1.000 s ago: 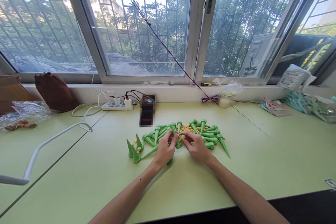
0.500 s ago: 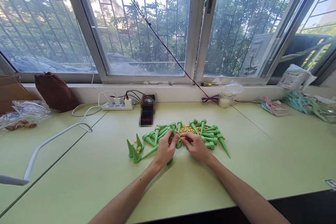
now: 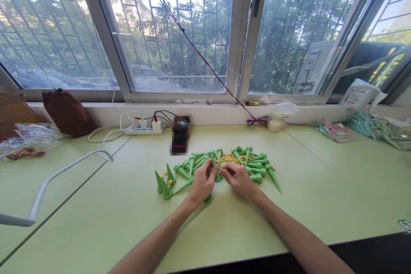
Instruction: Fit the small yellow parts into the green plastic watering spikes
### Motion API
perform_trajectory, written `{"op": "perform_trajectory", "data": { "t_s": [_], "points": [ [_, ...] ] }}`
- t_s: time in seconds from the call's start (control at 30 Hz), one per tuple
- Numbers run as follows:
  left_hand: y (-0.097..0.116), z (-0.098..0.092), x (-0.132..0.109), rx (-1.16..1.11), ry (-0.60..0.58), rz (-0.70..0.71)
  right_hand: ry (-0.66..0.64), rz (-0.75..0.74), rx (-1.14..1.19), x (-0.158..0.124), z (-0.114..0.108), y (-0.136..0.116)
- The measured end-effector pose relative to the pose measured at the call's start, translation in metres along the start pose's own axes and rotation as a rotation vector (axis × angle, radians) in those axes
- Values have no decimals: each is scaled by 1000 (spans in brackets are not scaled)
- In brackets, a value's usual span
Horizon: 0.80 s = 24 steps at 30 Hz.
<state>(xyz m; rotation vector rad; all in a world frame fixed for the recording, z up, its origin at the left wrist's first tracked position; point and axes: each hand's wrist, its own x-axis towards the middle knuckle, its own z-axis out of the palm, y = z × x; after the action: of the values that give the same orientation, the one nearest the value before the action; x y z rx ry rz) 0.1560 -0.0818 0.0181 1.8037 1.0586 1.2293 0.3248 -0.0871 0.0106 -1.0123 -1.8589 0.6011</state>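
Both my hands meet over a heap of green cone-shaped plastic spikes [image 3: 257, 168] on the pale green table [image 3: 96, 205]. My left hand [image 3: 202, 184] is closed round one green spike [image 3: 218, 176], whose tip pokes out below my palm. My right hand [image 3: 240, 180] pinches a small yellow piece [image 3: 224, 169] against the spike's wide end. A heap of small yellow pieces [image 3: 231, 157] lies just behind my fingers. Three more green spikes [image 3: 163, 184] stand apart to the left.
A white power strip [image 3: 143, 129] with cables and a small dark box [image 3: 180, 137] sit at the back by the window sill. A brown pouch [image 3: 67, 111] and clear plastic bag [image 3: 28, 137] lie far left, a small jar [image 3: 275, 122] and packets [image 3: 372, 126] far right. A white bent tube [image 3: 54, 177] crosses the left.
My hands stay in the same spot; only the fingers shift slightly round the spike and the yellow piece.
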Motion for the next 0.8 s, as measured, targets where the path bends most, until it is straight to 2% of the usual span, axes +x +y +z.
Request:
{"op": "perform_trajectory", "data": {
  "t_s": [0.8],
  "points": [
    [0, -1, -1, 34, -1, 43, 7, -15, -8, -1, 1, 2]
  ]
}}
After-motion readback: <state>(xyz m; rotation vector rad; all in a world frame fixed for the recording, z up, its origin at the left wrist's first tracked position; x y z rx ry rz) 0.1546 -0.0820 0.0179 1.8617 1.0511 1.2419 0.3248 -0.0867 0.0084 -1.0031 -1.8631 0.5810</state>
